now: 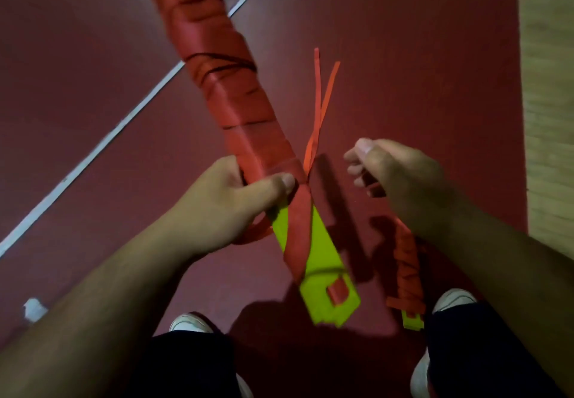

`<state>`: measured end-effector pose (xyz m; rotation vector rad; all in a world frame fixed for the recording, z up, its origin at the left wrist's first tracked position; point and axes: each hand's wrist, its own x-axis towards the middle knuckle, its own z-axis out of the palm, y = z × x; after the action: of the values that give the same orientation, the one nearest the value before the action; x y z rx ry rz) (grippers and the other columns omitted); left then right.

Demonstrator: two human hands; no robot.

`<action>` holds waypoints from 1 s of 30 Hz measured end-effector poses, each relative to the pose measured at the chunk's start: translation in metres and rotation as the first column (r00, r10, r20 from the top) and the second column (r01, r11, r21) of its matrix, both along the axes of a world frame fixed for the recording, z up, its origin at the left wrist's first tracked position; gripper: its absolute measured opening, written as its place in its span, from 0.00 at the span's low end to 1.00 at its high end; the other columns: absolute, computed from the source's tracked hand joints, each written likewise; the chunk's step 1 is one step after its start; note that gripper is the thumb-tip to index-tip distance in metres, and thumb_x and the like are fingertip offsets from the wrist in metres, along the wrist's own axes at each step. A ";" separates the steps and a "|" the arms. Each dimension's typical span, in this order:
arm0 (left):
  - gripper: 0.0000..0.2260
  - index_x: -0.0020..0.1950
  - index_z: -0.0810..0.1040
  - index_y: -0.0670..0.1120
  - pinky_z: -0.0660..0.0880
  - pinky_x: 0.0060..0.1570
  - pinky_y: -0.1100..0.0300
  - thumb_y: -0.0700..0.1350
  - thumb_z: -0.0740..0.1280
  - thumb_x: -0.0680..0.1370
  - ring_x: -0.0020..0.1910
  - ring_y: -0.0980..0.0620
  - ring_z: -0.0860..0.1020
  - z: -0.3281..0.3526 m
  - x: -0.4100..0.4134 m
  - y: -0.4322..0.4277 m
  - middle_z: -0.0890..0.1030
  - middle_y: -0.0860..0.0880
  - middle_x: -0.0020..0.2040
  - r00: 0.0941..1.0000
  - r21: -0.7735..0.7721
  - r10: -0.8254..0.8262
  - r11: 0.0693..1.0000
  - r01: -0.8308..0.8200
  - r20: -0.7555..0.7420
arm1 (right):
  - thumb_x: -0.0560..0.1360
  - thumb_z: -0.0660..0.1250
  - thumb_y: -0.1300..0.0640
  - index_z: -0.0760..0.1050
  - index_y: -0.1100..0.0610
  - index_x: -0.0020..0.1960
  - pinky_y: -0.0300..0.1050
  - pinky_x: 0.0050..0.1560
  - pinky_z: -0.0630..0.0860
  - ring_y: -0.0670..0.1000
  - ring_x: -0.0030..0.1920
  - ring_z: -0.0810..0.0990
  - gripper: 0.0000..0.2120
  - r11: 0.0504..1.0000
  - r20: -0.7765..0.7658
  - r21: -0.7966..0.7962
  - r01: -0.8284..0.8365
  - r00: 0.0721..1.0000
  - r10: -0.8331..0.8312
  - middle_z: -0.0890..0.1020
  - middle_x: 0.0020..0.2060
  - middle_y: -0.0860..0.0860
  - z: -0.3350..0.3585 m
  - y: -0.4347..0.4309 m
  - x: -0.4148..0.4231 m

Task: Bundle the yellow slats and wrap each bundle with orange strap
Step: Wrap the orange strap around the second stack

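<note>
I'm looking down on a dark red floor (403, 40) crossed diagonally by a white line (93, 155). A pale beige strip (546, 87) borders its right edge. The light is dim and casts dark shadows.

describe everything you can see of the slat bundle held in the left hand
The slat bundle is long and flat, tilted up and away. Orange strap spirals round most of it, creased; the near end shows bare yellow-green slats with a slot the strap threads through. The left hand grips it near the bare end; two thin strap tails stick up beside it.
</note>
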<state>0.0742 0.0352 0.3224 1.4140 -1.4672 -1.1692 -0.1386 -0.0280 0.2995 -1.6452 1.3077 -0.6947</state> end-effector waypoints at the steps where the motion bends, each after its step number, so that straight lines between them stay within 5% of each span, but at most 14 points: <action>1: 0.15 0.34 0.73 0.46 0.64 0.25 0.73 0.36 0.67 0.80 0.22 0.64 0.67 -0.004 -0.004 0.002 0.71 0.58 0.23 0.996 0.046 -0.079 0.996 0.081 -0.033 | 0.65 0.55 0.27 0.79 0.58 0.48 0.64 0.56 0.75 0.57 0.48 0.81 0.36 1.000 0.036 0.016 0.023 0.999 -0.023 0.84 0.44 0.54 0.002 0.000 0.000; 5: 0.10 0.39 0.77 0.48 0.71 0.35 0.72 0.37 0.68 0.79 0.31 0.67 0.74 -0.024 -0.033 0.015 0.78 0.60 0.31 0.936 0.147 -0.336 0.926 0.348 -0.103 | 0.66 0.64 0.26 0.74 0.61 0.45 0.56 0.48 0.80 0.58 0.43 0.82 0.36 0.993 0.264 0.121 -0.018 0.964 -0.014 0.84 0.42 0.57 0.009 0.001 0.003; 7: 0.10 0.39 0.77 0.51 0.71 0.40 0.70 0.41 0.70 0.79 0.37 0.68 0.73 -0.033 -0.043 0.020 0.77 0.63 0.35 0.894 0.175 -0.443 0.877 0.447 -0.064 | 0.70 0.70 0.36 0.76 0.59 0.42 0.46 0.35 0.77 0.51 0.33 0.78 0.25 0.978 0.419 0.184 -0.099 0.908 0.013 0.80 0.34 0.53 0.015 0.005 0.003; 10: 0.08 0.39 0.78 0.49 0.70 0.40 0.64 0.47 0.72 0.78 0.38 0.66 0.67 -0.036 -0.051 0.026 0.77 0.61 0.35 0.839 0.192 -0.543 0.822 0.536 -0.018 | 0.74 0.72 0.58 0.78 0.60 0.48 0.50 0.39 0.82 0.55 0.39 0.82 0.07 0.930 0.546 0.344 -0.131 0.834 -0.084 0.83 0.40 0.58 0.019 0.012 0.005; 12: 0.13 0.45 0.81 0.47 0.73 0.46 0.60 0.56 0.75 0.73 0.55 0.56 0.82 -0.037 -0.052 0.026 0.81 0.54 0.39 0.836 0.170 -0.547 0.821 0.546 -0.040 | 0.74 0.71 0.63 0.76 0.61 0.48 0.47 0.32 0.80 0.56 0.35 0.81 0.05 0.916 0.565 0.388 -0.102 0.811 -0.149 0.81 0.37 0.57 0.018 0.013 0.003; 15: 0.32 0.54 0.77 0.36 0.75 0.52 0.41 0.65 0.72 0.71 0.46 0.45 0.77 -0.037 -0.044 0.025 0.78 0.33 0.48 0.853 0.198 -0.517 0.831 0.520 -0.068 | 0.68 0.72 0.60 0.75 0.60 0.46 0.44 0.29 0.78 0.54 0.31 0.80 0.09 0.931 0.599 0.358 -0.066 0.781 -0.175 0.80 0.34 0.56 0.023 0.008 -0.001; 17: 0.26 0.55 0.76 0.37 0.77 0.47 0.40 0.60 0.71 0.75 0.43 0.41 0.78 -0.036 -0.039 0.023 0.79 0.36 0.48 0.850 0.235 -0.526 0.830 0.505 0.032 | 0.67 0.72 0.59 0.75 0.60 0.46 0.43 0.29 0.78 0.54 0.32 0.80 0.09 0.935 0.605 0.356 -0.012 0.765 -0.221 0.80 0.35 0.57 0.025 0.004 -0.007; 19: 0.09 0.52 0.80 0.41 0.75 0.39 0.59 0.47 0.68 0.81 0.34 0.56 0.77 -0.038 -0.032 0.019 0.81 0.54 0.39 0.839 0.250 -0.530 0.835 0.491 0.121 | 0.73 0.72 0.61 0.75 0.60 0.46 0.44 0.30 0.78 0.55 0.33 0.80 0.06 0.934 0.588 0.355 0.032 0.769 -0.250 0.80 0.36 0.58 0.023 0.000 -0.011; 21: 0.10 0.44 0.81 0.50 0.68 0.34 0.67 0.45 0.64 0.83 0.29 0.64 0.70 -0.032 -0.033 0.016 0.75 0.60 0.30 0.824 0.254 -0.534 0.838 0.484 0.190 | 0.75 0.69 0.62 0.75 0.59 0.45 0.45 0.31 0.79 0.55 0.32 0.80 0.03 0.932 0.568 0.359 0.056 0.779 -0.266 0.79 0.36 0.57 0.021 -0.001 -0.012; 23: 0.13 0.38 0.78 0.54 0.70 0.37 0.60 0.48 0.62 0.81 0.32 0.59 0.71 -0.032 -0.032 0.014 0.74 0.56 0.31 0.826 0.230 -0.512 0.855 0.465 0.235 | 0.75 0.69 0.63 0.75 0.59 0.45 0.46 0.32 0.80 0.55 0.31 0.80 0.03 0.932 0.562 0.355 0.076 0.779 -0.278 0.79 0.35 0.57 0.018 -0.001 -0.011; 26: 0.14 0.40 0.77 0.45 0.75 0.46 0.48 0.51 0.60 0.80 0.39 0.50 0.75 -0.039 -0.029 0.015 0.77 0.46 0.38 0.810 0.219 -0.490 0.871 0.439 0.324 | 0.70 0.75 0.60 0.76 0.59 0.48 0.52 0.36 0.82 0.57 0.34 0.82 0.11 0.941 0.532 0.307 0.146 0.793 -0.297 0.81 0.37 0.57 0.013 -0.004 -0.009; 30: 0.10 0.41 0.74 0.48 0.72 0.41 0.51 0.51 0.60 0.79 0.35 0.57 0.71 -0.041 -0.037 0.024 0.73 0.52 0.34 0.878 0.237 -0.431 0.893 0.382 0.209 | 0.58 0.80 0.43 0.78 0.51 0.49 0.60 0.44 0.83 0.57 0.41 0.86 0.24 0.938 0.328 0.103 0.332 0.879 -0.347 0.86 0.43 0.53 0.014 -0.005 -0.007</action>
<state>0.0372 0.0596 0.2814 1.4659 -1.9527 -1.4573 -0.1453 -0.0325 0.3131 -1.1976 1.3528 -1.1026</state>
